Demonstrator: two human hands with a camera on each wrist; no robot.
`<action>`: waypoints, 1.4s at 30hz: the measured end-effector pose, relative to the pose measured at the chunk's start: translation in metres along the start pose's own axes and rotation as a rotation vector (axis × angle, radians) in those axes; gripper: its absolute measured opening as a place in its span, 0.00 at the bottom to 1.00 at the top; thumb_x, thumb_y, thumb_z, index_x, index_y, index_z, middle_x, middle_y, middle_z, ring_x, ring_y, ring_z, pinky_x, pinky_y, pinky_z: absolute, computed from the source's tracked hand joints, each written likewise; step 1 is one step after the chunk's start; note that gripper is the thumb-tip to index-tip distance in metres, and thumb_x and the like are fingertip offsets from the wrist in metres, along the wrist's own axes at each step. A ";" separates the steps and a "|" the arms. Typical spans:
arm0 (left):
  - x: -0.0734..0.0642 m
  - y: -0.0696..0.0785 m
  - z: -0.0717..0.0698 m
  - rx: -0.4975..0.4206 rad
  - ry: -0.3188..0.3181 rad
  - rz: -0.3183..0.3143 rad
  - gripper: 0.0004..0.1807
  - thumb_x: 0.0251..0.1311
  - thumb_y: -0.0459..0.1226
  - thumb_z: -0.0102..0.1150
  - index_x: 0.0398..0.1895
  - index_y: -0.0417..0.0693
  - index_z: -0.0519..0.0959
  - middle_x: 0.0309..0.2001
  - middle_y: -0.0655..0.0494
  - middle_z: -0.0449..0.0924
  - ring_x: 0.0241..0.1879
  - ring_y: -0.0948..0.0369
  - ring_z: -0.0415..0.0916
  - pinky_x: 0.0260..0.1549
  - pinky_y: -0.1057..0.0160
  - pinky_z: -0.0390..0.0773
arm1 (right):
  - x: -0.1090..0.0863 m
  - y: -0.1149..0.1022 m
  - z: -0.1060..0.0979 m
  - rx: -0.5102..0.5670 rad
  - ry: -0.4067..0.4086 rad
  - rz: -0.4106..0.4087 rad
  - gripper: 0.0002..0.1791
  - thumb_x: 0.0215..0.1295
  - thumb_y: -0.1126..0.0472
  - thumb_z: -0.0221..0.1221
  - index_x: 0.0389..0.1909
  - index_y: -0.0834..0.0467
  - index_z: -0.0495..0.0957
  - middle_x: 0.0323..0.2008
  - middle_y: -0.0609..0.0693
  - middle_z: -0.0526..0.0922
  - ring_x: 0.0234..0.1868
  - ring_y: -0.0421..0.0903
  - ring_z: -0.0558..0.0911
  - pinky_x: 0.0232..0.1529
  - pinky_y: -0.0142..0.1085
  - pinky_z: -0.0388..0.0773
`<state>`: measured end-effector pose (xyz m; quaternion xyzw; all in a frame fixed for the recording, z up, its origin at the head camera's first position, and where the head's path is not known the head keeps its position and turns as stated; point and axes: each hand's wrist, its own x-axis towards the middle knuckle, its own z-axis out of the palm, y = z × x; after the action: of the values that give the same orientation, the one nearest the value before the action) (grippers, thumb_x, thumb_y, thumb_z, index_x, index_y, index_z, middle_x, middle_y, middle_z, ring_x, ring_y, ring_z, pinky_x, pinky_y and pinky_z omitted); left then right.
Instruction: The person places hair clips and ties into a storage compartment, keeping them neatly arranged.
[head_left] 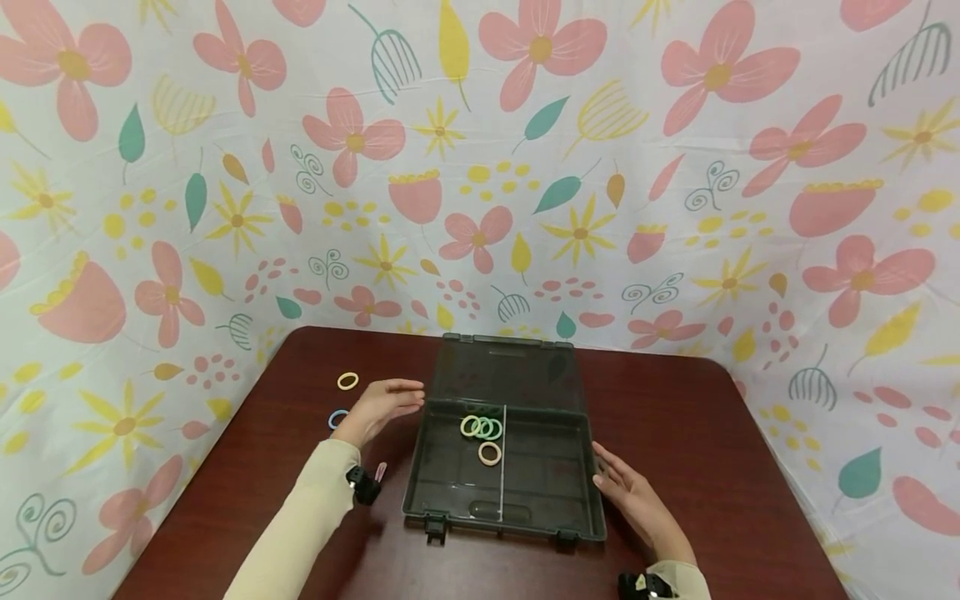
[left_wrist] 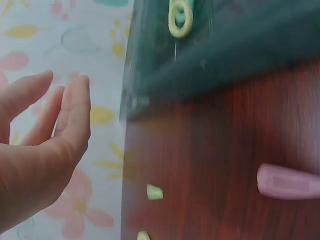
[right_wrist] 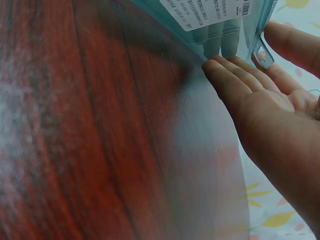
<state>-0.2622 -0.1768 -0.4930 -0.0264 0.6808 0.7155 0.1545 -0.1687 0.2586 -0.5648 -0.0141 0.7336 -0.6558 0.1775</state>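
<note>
"What have you between your hands (head_left: 381, 408)?"
"Your hinged case (head_left: 552, 479), its lid (head_left: 510, 371) laid back behind the tray."
"Your rings?"
"An overlapping cluster (head_left: 482, 427) left of your divider (head_left: 502, 475), one ring (head_left: 482, 457) before it; two loose rings (head_left: 339, 382) on your counter (head_left: 675, 417), left of the case."

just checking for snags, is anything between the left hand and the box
Nothing visible: the left wrist view shows only a gap between the left hand and the box. The blue ring lies on the hand's other side.
</note>
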 end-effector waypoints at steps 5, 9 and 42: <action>-0.007 -0.005 -0.031 0.002 0.088 0.042 0.22 0.65 0.26 0.54 0.62 0.26 0.68 0.49 0.46 0.79 0.49 0.53 0.80 0.61 0.47 0.70 | -0.001 0.002 0.001 0.015 -0.007 0.000 0.35 0.73 0.59 0.51 0.76 0.53 0.48 0.76 0.56 0.43 0.75 0.58 0.42 0.70 0.59 0.51; -0.012 -0.009 -0.055 0.008 0.167 0.036 0.23 0.66 0.28 0.54 0.63 0.28 0.67 0.47 0.50 0.79 0.48 0.57 0.80 0.62 0.48 0.69 | 0.000 0.002 0.000 0.016 -0.003 0.000 0.35 0.73 0.59 0.51 0.76 0.53 0.49 0.76 0.56 0.43 0.75 0.58 0.42 0.70 0.59 0.51; -0.027 -0.059 -0.124 0.113 0.480 -0.066 0.25 0.66 0.28 0.54 0.64 0.26 0.65 0.47 0.45 0.78 0.37 0.69 0.77 0.51 0.59 0.80 | -0.001 0.003 0.000 0.023 0.007 0.007 0.34 0.73 0.59 0.52 0.76 0.51 0.50 0.75 0.57 0.45 0.74 0.58 0.44 0.70 0.58 0.54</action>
<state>-0.2431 -0.3025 -0.5524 -0.2093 0.7356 0.6441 0.0130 -0.1676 0.2595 -0.5673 -0.0072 0.7266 -0.6637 0.1774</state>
